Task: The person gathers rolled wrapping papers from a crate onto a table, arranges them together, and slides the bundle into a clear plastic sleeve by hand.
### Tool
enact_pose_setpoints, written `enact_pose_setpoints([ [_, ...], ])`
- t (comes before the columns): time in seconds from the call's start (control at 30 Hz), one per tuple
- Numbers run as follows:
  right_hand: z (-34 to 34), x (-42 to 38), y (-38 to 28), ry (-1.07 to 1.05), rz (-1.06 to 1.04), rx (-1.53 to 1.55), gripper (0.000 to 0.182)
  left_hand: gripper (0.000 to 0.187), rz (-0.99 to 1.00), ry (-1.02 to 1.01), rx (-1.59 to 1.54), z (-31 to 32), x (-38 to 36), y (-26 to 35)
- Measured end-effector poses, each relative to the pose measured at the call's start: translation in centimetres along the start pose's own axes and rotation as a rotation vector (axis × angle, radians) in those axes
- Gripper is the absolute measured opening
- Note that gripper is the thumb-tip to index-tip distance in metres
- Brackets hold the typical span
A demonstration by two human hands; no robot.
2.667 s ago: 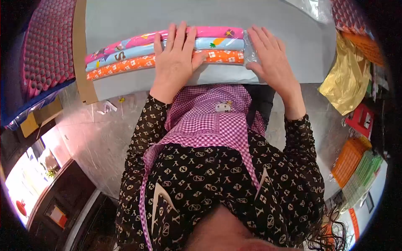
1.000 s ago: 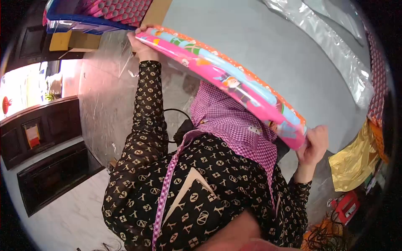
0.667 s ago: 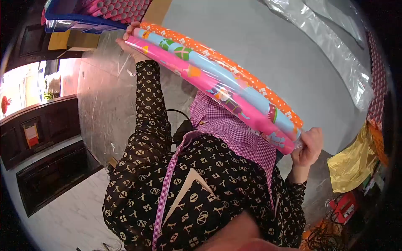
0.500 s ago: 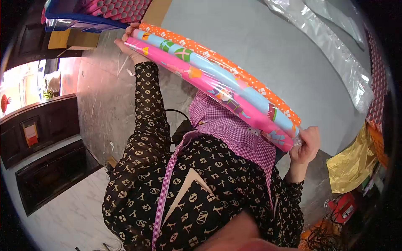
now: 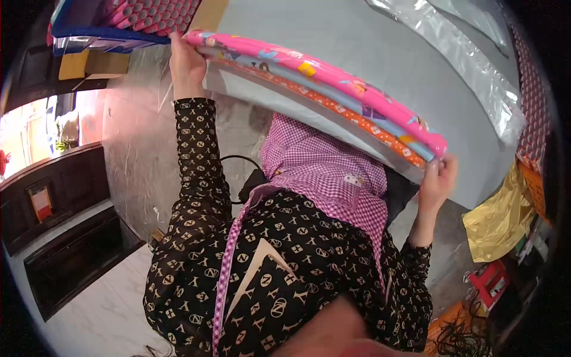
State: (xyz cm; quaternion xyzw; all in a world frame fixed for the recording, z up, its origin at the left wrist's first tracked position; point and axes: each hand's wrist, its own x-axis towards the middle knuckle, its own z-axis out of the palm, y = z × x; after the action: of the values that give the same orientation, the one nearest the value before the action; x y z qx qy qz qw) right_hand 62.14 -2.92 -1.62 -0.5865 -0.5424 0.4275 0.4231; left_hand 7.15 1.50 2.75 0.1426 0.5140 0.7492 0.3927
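Note:
Three long printed rolls lie side by side between my hands: a pink one (image 5: 333, 71), a light blue one (image 5: 351, 98) in the middle, and an orange one with white marks (image 5: 363, 123) nearest my body. Clear film seems to cover them. My left hand (image 5: 187, 64) grips the bundle's left end with closed fingers. At the right end, my right hand (image 5: 439, 175) pinches the wrapping by the tips of the rolls. The bundle is held over the front part of the grey table (image 5: 476, 172).
At the upper left a blue-rimmed bin (image 5: 107, 33) holds many pink tubes, with cardboard boxes (image 5: 107, 63) below it. Clear plastic sleeves (image 5: 458, 65) lie at the upper right. Gold foil (image 5: 499, 220) hangs on the right, above a red object (image 5: 489, 284).
The bundle has turned over: pink is now on the far side and orange on the near side. Its right end and my right hand have moved up and slightly right.

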Motion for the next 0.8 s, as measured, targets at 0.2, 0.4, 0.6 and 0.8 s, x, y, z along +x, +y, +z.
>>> enact_pose_setpoints([
  [0.2, 0.2, 2.2, -1.2, -0.085, -0.025, -0.271, 0.002, 0.036, 0.087, -0.159, 0.552, -1.2, 2.3, -1.3],
  [0.4, -0.2, 3.6, -1.2, -0.211, 0.088, -0.233, 0.005, 0.039, 0.16, -0.087, 0.935, 0.8, 0.6, -1.1],
  [0.6, 0.8, 5.2, 0.8, -0.143, -0.095, -0.375, 0.013, 0.035, 0.635, -0.209, 1.504, -0.1, 1.3, -2.6],
  [0.8, 0.7, 6.5, -2.3, -0.192, -0.058, -0.33, 0.021, 0.038, 0.519, -0.121, 1.435, -0.5, 3.3, -5.7],
])
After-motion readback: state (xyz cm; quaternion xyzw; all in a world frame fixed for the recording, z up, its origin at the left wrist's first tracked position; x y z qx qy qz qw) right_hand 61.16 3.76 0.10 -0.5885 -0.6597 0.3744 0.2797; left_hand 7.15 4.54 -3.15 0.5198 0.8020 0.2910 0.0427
